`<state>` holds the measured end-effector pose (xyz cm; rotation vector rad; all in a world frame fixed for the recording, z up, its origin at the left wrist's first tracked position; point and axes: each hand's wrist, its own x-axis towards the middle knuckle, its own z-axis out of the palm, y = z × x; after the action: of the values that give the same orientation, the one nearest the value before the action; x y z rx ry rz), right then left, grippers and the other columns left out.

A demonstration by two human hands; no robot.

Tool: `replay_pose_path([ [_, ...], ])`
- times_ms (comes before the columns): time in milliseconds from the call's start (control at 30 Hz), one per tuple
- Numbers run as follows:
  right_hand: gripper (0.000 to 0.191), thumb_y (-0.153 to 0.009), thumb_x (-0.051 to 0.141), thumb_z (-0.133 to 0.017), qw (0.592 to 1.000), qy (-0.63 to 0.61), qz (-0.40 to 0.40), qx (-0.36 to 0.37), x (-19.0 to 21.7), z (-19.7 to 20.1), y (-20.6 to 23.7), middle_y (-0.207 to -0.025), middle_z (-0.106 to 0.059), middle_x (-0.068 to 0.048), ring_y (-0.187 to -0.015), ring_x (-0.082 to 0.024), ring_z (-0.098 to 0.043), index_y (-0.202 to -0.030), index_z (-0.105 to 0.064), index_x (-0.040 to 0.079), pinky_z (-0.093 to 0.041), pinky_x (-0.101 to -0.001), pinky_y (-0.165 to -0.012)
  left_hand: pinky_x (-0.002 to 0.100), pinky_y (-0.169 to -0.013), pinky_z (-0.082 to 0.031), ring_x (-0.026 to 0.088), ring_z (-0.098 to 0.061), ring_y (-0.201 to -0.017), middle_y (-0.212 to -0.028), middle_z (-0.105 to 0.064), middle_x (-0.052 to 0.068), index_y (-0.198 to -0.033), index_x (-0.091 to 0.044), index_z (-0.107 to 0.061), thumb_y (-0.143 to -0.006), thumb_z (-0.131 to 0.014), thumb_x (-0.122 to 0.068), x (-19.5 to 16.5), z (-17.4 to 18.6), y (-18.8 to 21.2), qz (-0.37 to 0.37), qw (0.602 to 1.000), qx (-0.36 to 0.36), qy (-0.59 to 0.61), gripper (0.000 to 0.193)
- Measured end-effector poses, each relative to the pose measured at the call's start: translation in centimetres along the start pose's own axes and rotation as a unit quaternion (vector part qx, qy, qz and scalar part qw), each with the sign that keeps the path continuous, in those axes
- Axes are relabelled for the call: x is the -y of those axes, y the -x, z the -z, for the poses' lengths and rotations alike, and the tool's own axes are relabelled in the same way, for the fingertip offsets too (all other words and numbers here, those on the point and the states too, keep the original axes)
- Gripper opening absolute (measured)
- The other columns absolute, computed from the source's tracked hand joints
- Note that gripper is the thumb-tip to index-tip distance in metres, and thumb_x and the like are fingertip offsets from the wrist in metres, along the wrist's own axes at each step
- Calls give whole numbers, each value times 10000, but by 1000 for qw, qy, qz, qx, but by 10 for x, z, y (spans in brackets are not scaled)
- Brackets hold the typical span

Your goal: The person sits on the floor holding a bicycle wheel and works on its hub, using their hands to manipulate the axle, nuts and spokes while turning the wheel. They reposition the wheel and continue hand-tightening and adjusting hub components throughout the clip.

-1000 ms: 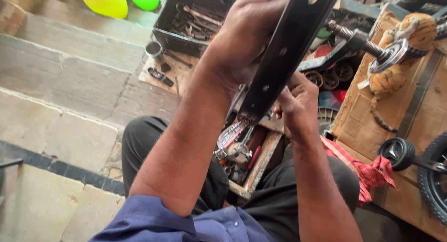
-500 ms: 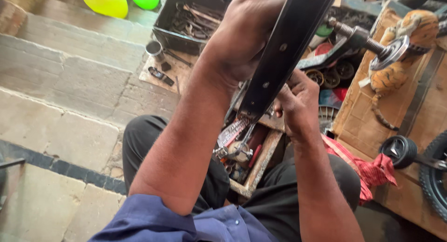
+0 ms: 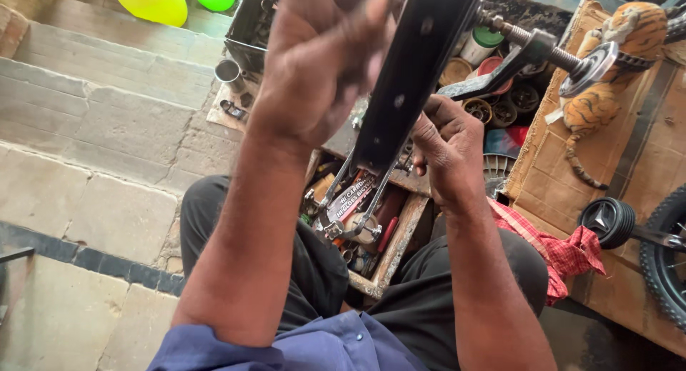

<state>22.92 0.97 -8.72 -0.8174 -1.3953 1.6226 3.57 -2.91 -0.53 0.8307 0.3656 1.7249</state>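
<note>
Black metal mudguard (image 3: 421,64) — centre top of frame, slanting down to wire stays over the wooden tool tray (image 3: 396,253). Left hand (image 3: 321,64) clenched around its upper part to steady it; right hand (image 3: 446,146) fingers pinched at its lower edge — likely on a fastener, hidden.

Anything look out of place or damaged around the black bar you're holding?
Nothing looks broken. The one oddity is a striped orange tiger soft toy lying on the brown cardboard sheet among workshop parts. The left hand grips the black metal bar; the right hand works at its lower end.
</note>
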Motion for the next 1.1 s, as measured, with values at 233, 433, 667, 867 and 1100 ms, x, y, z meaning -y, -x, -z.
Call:
replay_pose_path([
  [233,365,-1011,273,-728,1000,-22,8,16,4,-1,0,-850,-653,-17,-539,-42,-500,-1178,-668,-46,-385,-190,-446,242,-582,-505,116,-659,-718,-996,-731,110,-1210,30,-660,-1133,-660,-32,28,23,-19,-9,996,87,8,99],
  [433,395,-1009,290,-741,999,-29,28,34,3,3,3,-907,-669,-28,-583,-46,-522,-1203,-664,-46,-408,-194,-478,275,-627,-538,142,-681,-753,-972,-722,118,-1169,45,-683,-1136,-665,-40,33,30,-27,14,998,57,8,93],
  [667,392,-1002,259,-737,999,-28,25,36,4,2,3,-965,-693,-45,-583,-43,-518,-1231,-658,-49,-403,-190,-480,296,-652,-559,159,-693,-760,-921,-714,116,-1111,62,-711,-1122,-685,-54,30,23,-25,25,999,44,21,120],
  [867,364,-1008,237,-733,999,-21,26,36,6,1,4,-994,-690,-45,-600,-45,-522,-1212,-649,-52,-410,-196,-489,299,-815,-584,147,-727,-939,-1048,-738,9,-1284,-95,-652,-990,-813,-157,6,8,-26,-374,671,134,-626,342],
  [1100,372,-1023,327,-709,999,2,36,-38,1,0,1,-781,-603,-3,-536,-52,-507,-1136,-677,-27,-399,-210,-457,323,-770,-609,173,-752,-935,-1257,-725,28,-1325,-127,-611,-995,-780,-70,2,6,1,-172,944,100,-262,375],
])
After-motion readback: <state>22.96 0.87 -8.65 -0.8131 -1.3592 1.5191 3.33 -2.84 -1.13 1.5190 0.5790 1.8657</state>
